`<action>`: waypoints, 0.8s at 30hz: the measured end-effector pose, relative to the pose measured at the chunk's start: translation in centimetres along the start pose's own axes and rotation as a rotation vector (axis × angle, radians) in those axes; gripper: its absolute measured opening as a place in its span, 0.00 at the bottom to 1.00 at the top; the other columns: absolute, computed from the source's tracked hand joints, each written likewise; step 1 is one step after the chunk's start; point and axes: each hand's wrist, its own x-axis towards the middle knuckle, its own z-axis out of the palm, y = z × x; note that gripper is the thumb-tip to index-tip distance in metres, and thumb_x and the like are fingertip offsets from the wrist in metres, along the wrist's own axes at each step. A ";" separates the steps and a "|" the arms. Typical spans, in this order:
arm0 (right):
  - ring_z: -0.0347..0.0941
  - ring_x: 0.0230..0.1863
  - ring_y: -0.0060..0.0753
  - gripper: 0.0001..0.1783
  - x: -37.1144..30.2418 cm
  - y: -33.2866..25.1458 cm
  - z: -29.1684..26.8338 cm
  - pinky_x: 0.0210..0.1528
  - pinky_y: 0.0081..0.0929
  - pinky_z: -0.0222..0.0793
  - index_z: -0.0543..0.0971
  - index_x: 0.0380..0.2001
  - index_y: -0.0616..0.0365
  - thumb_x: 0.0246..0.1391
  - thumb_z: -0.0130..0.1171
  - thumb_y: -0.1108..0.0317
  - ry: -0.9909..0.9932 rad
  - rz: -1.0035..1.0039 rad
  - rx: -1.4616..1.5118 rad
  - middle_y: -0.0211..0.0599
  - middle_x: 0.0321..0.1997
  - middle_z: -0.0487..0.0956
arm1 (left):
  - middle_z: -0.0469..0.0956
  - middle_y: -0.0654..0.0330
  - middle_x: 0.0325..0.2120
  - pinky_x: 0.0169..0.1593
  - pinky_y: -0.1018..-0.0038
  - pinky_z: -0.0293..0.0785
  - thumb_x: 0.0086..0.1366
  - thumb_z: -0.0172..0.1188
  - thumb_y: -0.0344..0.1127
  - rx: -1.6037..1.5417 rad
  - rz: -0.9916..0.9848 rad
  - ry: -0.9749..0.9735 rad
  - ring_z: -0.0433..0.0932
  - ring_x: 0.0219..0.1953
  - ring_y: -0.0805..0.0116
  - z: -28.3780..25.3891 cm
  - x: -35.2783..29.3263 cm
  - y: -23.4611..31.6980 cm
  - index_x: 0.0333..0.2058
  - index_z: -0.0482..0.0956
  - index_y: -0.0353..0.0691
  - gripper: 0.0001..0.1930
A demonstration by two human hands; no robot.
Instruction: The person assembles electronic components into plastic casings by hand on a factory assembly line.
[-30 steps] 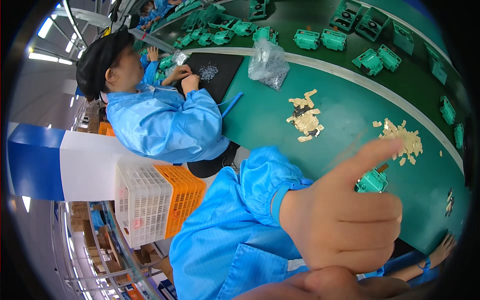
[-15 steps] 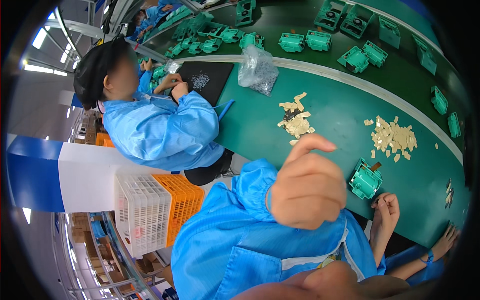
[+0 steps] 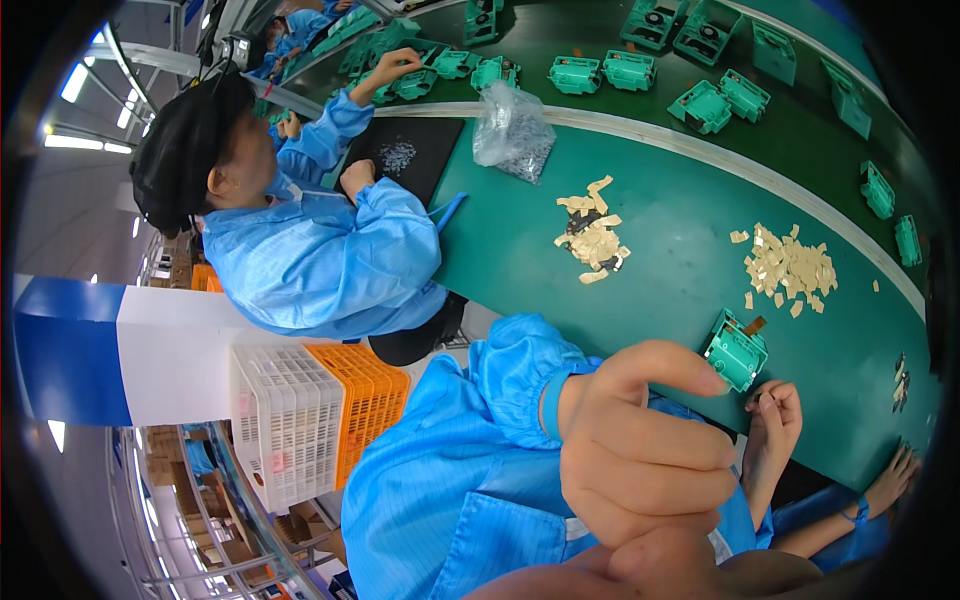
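My left hand (image 3: 650, 440) is raised close in front of my chest, its fingers curled into a loose fist and one finger bent forward over them. The inside of that hand is hidden. Near the table's edge my right hand (image 3: 775, 415) is closed, fingertips pinched on a small dark piece too small to name. Just beyond it an open green plastic housing (image 3: 738, 354) with a brown flat tab lies on the green table (image 3: 680, 270). A pile of cream-coloured adhesive pieces (image 3: 790, 265) lies behind the housing; another pile with black bits (image 3: 592, 240) is further left.
A co-worker in blue (image 3: 320, 240) sits at the left beside a black mat (image 3: 430, 160). A clear bag of small parts (image 3: 515, 135) stands near the conveyor (image 3: 560, 30), which carries several green housings. Another person's hand (image 3: 892, 482) rests at the right edge. Crates (image 3: 370, 410) stand below left.
My left hand has come down and right, nearer my chest. My right hand stays by the housing. The co-worker's one arm has stretched out toward the conveyor's housings.
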 end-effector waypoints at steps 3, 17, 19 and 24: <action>0.66 0.35 0.22 0.05 0.1 0.0 0.0 0.43 0.21 0.64 0.70 0.32 0.58 0.59 0.57 0.74 -0.012 -0.004 0.005 0.33 0.34 0.72 | 0.84 0.63 0.31 0.53 0.51 0.67 0.61 0.59 0.30 0.001 0.065 0.053 0.80 0.39 0.65 -0.3 -0.4 -0.5 0.24 0.76 0.45 0.06; 0.65 0.35 0.22 0.07 0.1 0.2 0.3 0.43 0.21 0.63 0.69 0.32 0.58 0.59 0.58 0.74 -0.004 0.005 0.042 0.33 0.34 0.71 | 0.78 0.57 0.39 0.46 0.58 0.72 0.52 0.61 0.19 -0.082 -0.488 -0.365 0.76 0.42 0.54 3.4 -9.7 -4.0 0.39 0.77 0.37 0.14; 0.65 0.35 0.22 0.07 0.1 0.2 0.2 0.43 0.21 0.63 0.69 0.31 0.58 0.59 0.57 0.74 0.007 0.010 0.032 0.33 0.34 0.71 | 0.78 0.57 0.39 0.46 0.58 0.72 0.53 0.62 0.20 -0.082 -0.486 -0.367 0.76 0.41 0.54 3.5 -10.0 -3.9 0.40 0.78 0.36 0.14; 0.65 0.35 0.22 0.07 0.4 -0.1 0.7 0.43 0.21 0.63 0.69 0.31 0.58 0.59 0.57 0.74 0.009 0.008 0.023 0.33 0.33 0.70 | 0.79 0.55 0.38 0.46 0.59 0.72 0.55 0.60 0.19 -0.090 -0.512 -0.369 0.76 0.40 0.52 3.2 -10.3 -4.3 0.41 0.79 0.35 0.14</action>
